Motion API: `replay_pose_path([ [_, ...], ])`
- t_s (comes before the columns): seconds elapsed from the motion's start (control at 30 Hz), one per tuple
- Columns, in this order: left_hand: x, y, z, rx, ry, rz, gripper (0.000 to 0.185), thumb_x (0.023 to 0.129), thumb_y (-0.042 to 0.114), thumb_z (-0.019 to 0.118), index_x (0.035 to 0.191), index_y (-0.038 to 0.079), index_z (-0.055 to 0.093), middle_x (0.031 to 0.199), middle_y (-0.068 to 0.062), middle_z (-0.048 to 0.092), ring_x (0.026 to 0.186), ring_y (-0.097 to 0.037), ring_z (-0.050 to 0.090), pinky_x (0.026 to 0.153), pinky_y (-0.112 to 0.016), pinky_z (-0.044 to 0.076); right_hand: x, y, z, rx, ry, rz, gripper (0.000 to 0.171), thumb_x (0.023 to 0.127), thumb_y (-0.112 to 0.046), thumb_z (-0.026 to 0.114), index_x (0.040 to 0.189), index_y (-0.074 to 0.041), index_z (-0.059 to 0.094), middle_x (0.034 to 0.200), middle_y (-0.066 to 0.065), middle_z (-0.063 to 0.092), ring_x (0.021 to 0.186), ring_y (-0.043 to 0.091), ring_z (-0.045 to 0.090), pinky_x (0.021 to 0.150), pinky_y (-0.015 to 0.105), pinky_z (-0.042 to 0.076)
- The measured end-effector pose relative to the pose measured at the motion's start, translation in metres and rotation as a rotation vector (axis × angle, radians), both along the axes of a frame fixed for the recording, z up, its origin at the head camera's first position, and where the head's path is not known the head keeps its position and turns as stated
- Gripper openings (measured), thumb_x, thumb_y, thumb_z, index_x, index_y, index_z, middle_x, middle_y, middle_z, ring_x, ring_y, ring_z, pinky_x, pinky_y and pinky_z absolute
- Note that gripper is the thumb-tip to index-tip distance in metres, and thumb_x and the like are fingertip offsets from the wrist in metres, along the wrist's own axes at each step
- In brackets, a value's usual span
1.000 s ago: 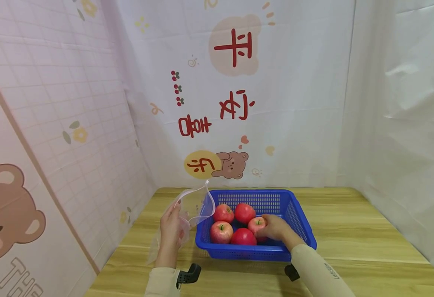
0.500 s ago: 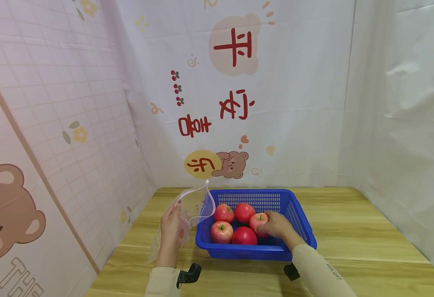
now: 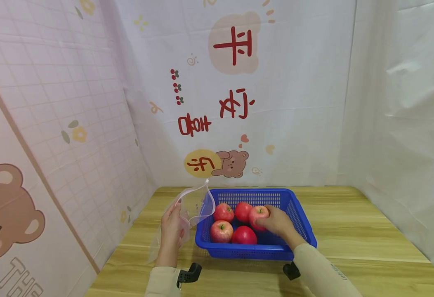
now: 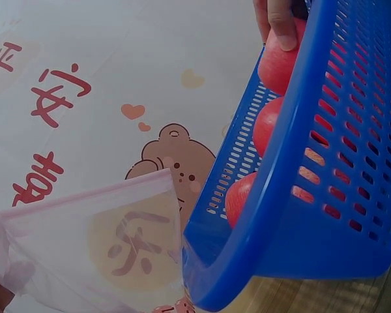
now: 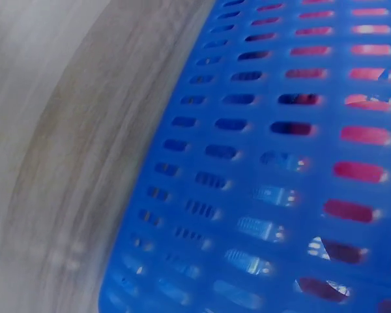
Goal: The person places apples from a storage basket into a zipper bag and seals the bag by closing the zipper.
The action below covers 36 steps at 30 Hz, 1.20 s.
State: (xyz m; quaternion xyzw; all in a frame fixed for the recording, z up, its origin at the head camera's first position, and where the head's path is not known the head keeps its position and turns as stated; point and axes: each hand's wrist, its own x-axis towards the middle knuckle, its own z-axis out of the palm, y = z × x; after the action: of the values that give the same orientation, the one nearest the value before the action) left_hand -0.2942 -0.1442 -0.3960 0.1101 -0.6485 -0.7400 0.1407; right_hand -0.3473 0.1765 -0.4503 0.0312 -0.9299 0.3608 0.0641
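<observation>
At the left, my left hand (image 3: pixel 171 229) holds a clear zip bag (image 3: pixel 198 202) by its edge, its mouth parted and facing the blue plastic basket (image 3: pixel 246 248). Inside the basket, my right hand (image 3: pixel 279 222) grips a red apple (image 3: pixel 258 216) between thumb and fingers. The held apple partly covers the apple behind it (image 3: pixel 241 211). Other apples (image 3: pixel 221 232) sit in the left and middle of the basket. In the left wrist view, fingers (image 4: pixel 283 26) press on the held apple (image 4: pixel 274 65), and the bag (image 4: pixel 98 241) hangs beside the basket rim. The right wrist view shows only perforated basket wall (image 5: pixel 221 156) with red behind it.
The basket stands on a wood-grain table (image 3: pixel 354 231). A printed white cloth backdrop (image 3: pixel 298 103) rises behind the table, with further cloth walls at left and right. Black wrist-worn devices (image 3: pixel 189 273) sit below both hands.
My right hand has moved the gripped apple slightly up and away from me, so it overlaps the apple behind it. The left hand and bag have hardly moved.
</observation>
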Motion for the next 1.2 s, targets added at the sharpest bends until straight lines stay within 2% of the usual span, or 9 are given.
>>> replay_pose_path([
  [0.13,0.000,0.000,0.000,0.010,0.015,0.000,0.045,0.105,0.032,0.048,0.142,0.007,0.054,0.055,0.006,0.042,0.040,-0.005,0.035,0.037,-0.019,0.029,0.002,-0.003,0.005,-0.013,-0.002,0.006,0.068,0.077,-0.040,0.077,0.130,-0.002,0.060,0.105,0.007,0.068,0.091,0.025,0.060,0.079,0.046,0.052],
  [0.27,0.001,0.000,-0.001,-0.002,0.023,0.010,0.045,0.104,0.032,0.049,0.141,0.006,0.055,0.062,0.003,0.044,0.042,-0.006,0.036,0.038,-0.020,0.029,0.004,-0.007,0.011,-0.030,-0.006,0.009,0.076,0.078,-0.042,0.077,0.137,0.000,0.054,0.116,0.013,0.067,0.100,0.029,0.061,0.087,0.051,0.051],
  [0.37,0.001,0.001,-0.001,0.000,0.034,0.010,0.045,0.104,0.032,0.050,0.140,0.006,0.056,0.068,0.002,0.047,0.045,-0.006,0.040,0.040,-0.021,0.031,0.006,-0.010,0.016,-0.045,0.005,0.013,0.073,0.079,-0.041,0.077,0.135,0.000,0.055,0.115,0.012,0.067,0.099,0.029,0.062,0.087,0.050,0.052],
  [0.47,0.002,0.001,0.000,0.007,0.036,0.006,0.044,0.104,0.031,0.050,0.140,0.006,0.056,0.066,0.002,0.047,0.046,-0.007,0.042,0.040,-0.021,0.032,0.007,-0.012,0.020,-0.056,0.016,0.013,0.067,0.079,-0.039,0.077,0.131,-0.001,0.058,0.109,0.009,0.068,0.094,0.026,0.062,0.084,0.047,0.053],
  [0.6,0.002,0.001,0.000,0.002,0.031,0.002,0.045,0.104,0.031,0.050,0.141,0.005,0.055,0.061,0.002,0.044,0.045,-0.007,0.039,0.040,-0.021,0.031,0.008,-0.014,0.025,-0.062,0.011,0.002,0.070,0.080,-0.040,0.077,0.134,-0.001,0.056,0.112,0.010,0.067,0.097,0.026,0.062,0.085,0.047,0.053],
  [0.87,0.002,0.001,0.000,-0.013,0.025,0.010,0.046,0.104,0.032,0.050,0.142,0.006,0.055,0.067,0.001,0.044,0.044,-0.006,0.035,0.039,-0.021,0.029,0.010,-0.019,0.036,-0.085,0.017,0.011,0.072,0.081,-0.042,0.076,0.137,-0.002,0.055,0.119,0.013,0.066,0.105,0.031,0.061,0.089,0.050,0.051],
  [1.07,-0.001,-0.001,-0.002,-0.006,0.027,0.012,0.045,0.105,0.032,0.049,0.141,0.007,0.055,0.067,0.000,0.046,0.043,-0.006,0.036,0.039,-0.020,0.029,0.006,-0.025,0.040,-0.100,0.029,0.006,0.072,0.082,-0.044,0.076,0.138,-0.004,0.055,0.120,0.012,0.066,0.106,0.030,0.061,0.090,0.049,0.051],
  [1.2,0.000,0.000,-0.002,-0.007,0.028,0.010,0.044,0.105,0.032,0.049,0.141,0.007,0.056,0.068,0.000,0.046,0.043,-0.007,0.035,0.038,-0.020,0.029,0.006,-0.030,0.042,-0.117,0.036,0.003,0.074,0.082,-0.044,0.076,0.139,-0.001,0.053,0.124,0.015,0.064,0.109,0.032,0.060,0.091,0.049,0.051],
])
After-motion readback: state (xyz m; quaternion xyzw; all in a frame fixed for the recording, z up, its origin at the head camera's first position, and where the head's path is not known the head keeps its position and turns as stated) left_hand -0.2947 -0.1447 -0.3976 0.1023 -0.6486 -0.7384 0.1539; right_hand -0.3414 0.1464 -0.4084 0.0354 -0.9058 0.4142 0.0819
